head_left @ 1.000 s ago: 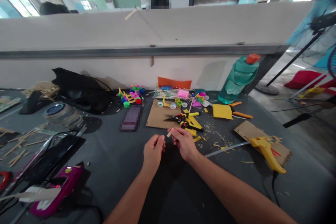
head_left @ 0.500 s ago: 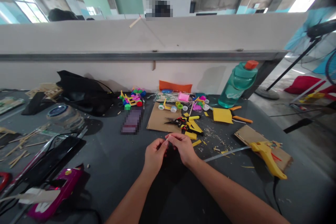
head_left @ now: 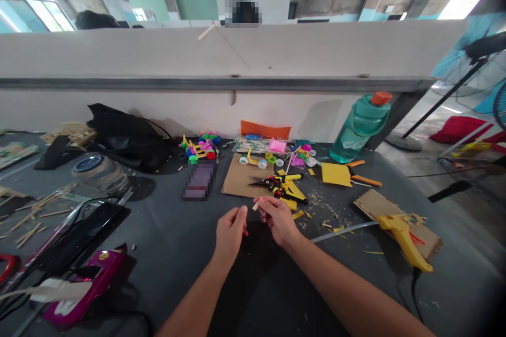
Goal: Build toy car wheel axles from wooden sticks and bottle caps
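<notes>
Between the thumb and finger of my right hand (head_left: 279, 219) is a short, pale wooden stick (head_left: 256, 205). My left hand (head_left: 230, 231) is level with it, a small gap to the left, its thumb pressed against curled fingers. Whatever those fingers pinch is too small to make out. Just beyond my hands, pliers (head_left: 272, 183) with yellow and black handles lie across a cardboard piece (head_left: 235, 181). A small yellow frame with wheels (head_left: 253, 160) stands on the cardboard's far part.
Yellow scraps and wood crumbs lie right of the pliers. Farther right are a yellow glue gun (head_left: 407, 239) on cardboard and a green bottle (head_left: 359, 129). A magenta power strip (head_left: 89, 287), a black phone (head_left: 85, 237) and a clear jar (head_left: 98, 174) are on the left.
My hands have moved slightly apart from touching fingertips. The short stick now shows in my right hand, and my left hand has shifted a little left.
</notes>
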A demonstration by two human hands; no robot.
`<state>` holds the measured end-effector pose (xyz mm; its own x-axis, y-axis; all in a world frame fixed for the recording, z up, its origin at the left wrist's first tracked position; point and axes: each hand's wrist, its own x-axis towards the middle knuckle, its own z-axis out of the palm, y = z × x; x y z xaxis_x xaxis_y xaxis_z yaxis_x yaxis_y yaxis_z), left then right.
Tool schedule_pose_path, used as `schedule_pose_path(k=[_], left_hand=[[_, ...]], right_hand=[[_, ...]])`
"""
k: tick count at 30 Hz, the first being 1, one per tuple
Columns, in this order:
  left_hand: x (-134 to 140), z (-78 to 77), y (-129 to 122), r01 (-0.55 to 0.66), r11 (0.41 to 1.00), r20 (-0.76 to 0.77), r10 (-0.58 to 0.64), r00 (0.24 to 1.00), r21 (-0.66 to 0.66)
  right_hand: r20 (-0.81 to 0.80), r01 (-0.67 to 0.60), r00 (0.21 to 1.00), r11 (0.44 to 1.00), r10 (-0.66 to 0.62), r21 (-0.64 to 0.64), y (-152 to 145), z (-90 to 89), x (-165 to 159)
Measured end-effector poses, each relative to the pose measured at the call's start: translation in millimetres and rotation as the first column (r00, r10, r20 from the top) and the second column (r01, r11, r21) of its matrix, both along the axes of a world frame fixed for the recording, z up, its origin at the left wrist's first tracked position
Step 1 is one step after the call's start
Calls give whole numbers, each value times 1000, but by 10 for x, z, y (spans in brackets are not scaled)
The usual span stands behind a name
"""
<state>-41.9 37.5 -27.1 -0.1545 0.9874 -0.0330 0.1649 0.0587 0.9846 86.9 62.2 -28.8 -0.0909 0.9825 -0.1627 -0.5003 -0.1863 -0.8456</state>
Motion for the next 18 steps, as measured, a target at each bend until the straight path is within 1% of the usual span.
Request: schedule_pose_path(k=[2,5,9,11,12,13,15,16,17,18], left_hand=[[-6,-3,6,9,1000,-45,-8,999,29],[0,-2,20,14,999,-1,-14,1000,30],[10,4,24,23,998,76,-18,997,-59],[5,5,16,21,996,48,-17,999,-85],[-1,4,11,13,998,-3,-14,1000,-59],[-7,3,6,7,1000,-74,-7,997,0],[-18,-4,-3,24,986,-227,14,974,163],[-22,-9,-6,55,972,-287,13,958,227],[-22,-15,-9,85,962,-321,2,947,258],[-20,-22,-10,107,962,-327,-20,945,253]], right_hand=[[6,3,1000,1000,-3,1,-4,2,-1],[4,1,1000,1000,-1,-4,-8,3,2],[11,4,1000,1000,-4,-8,-8,15,5],[18,4,1000,1000,-4,-8,-8,21,4],[21,2,1000,1000,-2,-7,-8,21,2],[26,2,1000,1000,-2,-4,-8,20,0],[41,3,999,1000,-3,8,-7,10,-4],[54,5,999,1000,-6,19,-7,3,-6],[72,6,997,999,-9,32,-7,-6,-9],[95,8,995,999,-13,44,-8,-14,-11]])
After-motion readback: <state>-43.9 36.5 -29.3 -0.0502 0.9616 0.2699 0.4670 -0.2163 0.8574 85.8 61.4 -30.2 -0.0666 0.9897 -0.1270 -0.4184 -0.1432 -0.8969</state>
